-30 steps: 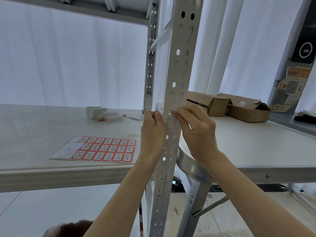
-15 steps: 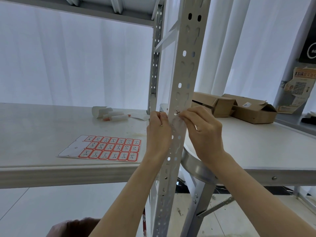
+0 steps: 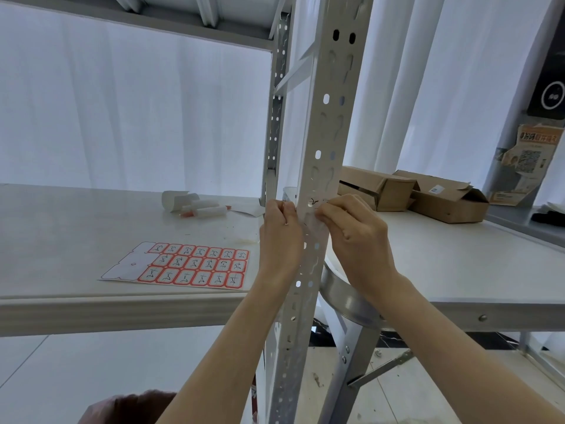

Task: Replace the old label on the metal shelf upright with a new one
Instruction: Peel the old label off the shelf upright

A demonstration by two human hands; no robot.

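**A:** Which step is in hand?

**B:** Nearest, both forearms rise to the metal upright [image 3: 324, 133]. The left hand [image 3: 281, 237] curls its fingers on the upright's left edge and seems to brace it. The right hand [image 3: 357, 237] pinches at the old label [image 3: 313, 203], a pale scrap with a handwritten mark stuck on the upright's face. I judge this the peeling step, not yet finished.

**A:** What does the next move call for?

**B:** Likely freeing a corner, then a slow pull so the label doesn't tear over the holes. After that, a fresh one from the label sheet [image 3: 189, 266], flat on the shelf [image 3: 61, 224] at left.

**A:** And further back?

**B:** White tubes [image 3: 204, 209] lie behind the sheet, cardboard boxes [image 3: 379, 188] sit on the worktop [image 3: 458, 255] at right, and white curtains [image 3: 122, 117] hang beyond.
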